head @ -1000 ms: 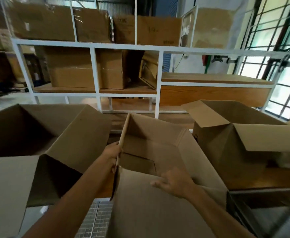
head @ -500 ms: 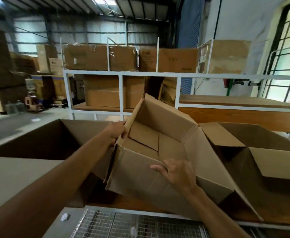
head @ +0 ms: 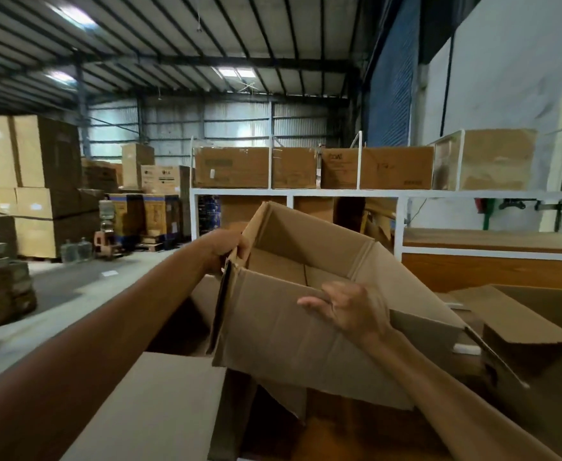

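1. The right hand (head: pixel 346 307) is gripping the near wall of the box (head: pixel 273 327). Its thumb is stretching along the outer face, while its fingertips are hooking over the rim and hiding inside.
2. The left hand (head: pixel 224 251) is clutching the box's left corner, fingers curling round the wall edge (the cardboard is covering part of them).
3. The box is hanging in front of the rack (head: pixel 306 193), tilting, its open mouth facing up and blocking part of the rack's lower bay.
4. It is plain brown corrugated cardboard, creased at the folds, with bottom flaps meeting inside; its lower edge is sinking out of sight.
5. Sealed cartons (head: pixel 233 168) are sitting on top of the white metal rack; a second box (head: pixel 522 327), open, is lying below the rack's right end, cut off by the frame.
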Demonstrator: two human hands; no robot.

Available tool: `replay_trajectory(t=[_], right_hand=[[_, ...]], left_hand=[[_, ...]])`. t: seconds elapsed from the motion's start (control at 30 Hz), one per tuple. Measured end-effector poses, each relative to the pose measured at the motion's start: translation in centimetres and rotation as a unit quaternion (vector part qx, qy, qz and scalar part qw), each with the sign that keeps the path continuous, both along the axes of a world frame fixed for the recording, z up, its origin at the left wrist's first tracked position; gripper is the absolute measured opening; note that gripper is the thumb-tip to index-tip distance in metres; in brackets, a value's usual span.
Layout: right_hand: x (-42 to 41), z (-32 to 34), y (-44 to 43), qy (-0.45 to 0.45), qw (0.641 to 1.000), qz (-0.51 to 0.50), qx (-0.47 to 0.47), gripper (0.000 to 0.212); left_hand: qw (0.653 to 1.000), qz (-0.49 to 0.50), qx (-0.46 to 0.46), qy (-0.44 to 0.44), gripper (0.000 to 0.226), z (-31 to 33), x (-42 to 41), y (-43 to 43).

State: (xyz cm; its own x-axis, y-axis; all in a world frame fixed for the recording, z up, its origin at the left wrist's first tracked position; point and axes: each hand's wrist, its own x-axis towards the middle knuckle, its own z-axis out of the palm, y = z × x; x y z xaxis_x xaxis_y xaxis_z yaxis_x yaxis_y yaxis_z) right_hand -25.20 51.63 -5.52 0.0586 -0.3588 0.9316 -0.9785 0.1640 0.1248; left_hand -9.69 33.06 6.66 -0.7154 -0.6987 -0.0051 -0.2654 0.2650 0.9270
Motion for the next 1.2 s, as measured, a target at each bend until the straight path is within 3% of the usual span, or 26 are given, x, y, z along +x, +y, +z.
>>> replay_trajectory(t=[0.13, 0.23, 0.37, 0.43, 0.5, 0.63, 0.73, 0.83, 0.9, 0.93, 1.07, 1.2], right_hand=[[2.0, 1.3, -6.1, 0.0, 1.0, -0.024, 0.016, 0.059], [2.8, 1.9, -10.7, -0.021, 0.998, -0.041, 0.032, 0.061], [4.9, 0.9, -15.5, -0.143, 0.988, -0.007, 0.057, 0.049], [5.2, -0.1, -17.4, -0.202, 0.976, -0.008, 0.084, 0.047], [5.0, -1.0, -19.0, -0.234, 0.967, -0.016, 0.101, 0.057], [4.2, -0.6, -21.8, -0.254, 0.963, -0.005, 0.094, 0.064], [4.7, 1.2, -23.8, -0.254, 0.959, -0.006, 0.124, 0.054], [5.1, 2.6, -25.7, -0.2, 0.967, -0.05, 0.151, 0.062], [5.6, 3.6, -26.5, -0.16, 0.97, -0.094, 0.157, 0.07], [5.8, 4.1, -26.9, -0.148, 0.971, -0.109, 0.157, 0.07], [7.4, 4.9, -28.2, -0.115, 0.968, -0.15, 0.163, 0.06], [8.4, 4.5, -29.6, -0.117, 0.96, -0.181, 0.179, 0.064]], left_hand=[[1.0, 0.005, -0.018, 0.017, 0.005, 0.7, 2.8, -5.1], [0.991, -0.011, -0.114, 0.073, 0.017, -0.8, 4.2, -9.7], [0.963, -0.05, -0.23, 0.135, 0.029, -4.6, 6.8, -15.3], [0.949, -0.092, -0.291, 0.078, 0.042, -6.1, 7.7, -17.3], [0.928, -0.114, -0.356, -0.006, 0.069, -6.9, 8.1, -18.9], [0.858, -0.048, -0.502, -0.098, 0.092, -7.0, 6.8, -22.4], [0.792, 0.03, -0.603, -0.089, 0.082, -6.5, 6.0, -24.8], [0.758, 0.124, -0.64, -0.011, 0.042, -6.3, 5.7, -26.4], [0.775, 0.183, -0.605, 0.017, 0.014, -6.0, 5.7, -27.0], [0.802, 0.211, -0.558, 0.023, 0.011, -5.8, 5.7, -27.5], [0.923, 0.217, -0.3, 0.1, 0.024, -6.8, 6.0, -28.6], [0.97, 0.148, -0.117, 0.153, 0.043, -8.6, 6.6, -29.8]])
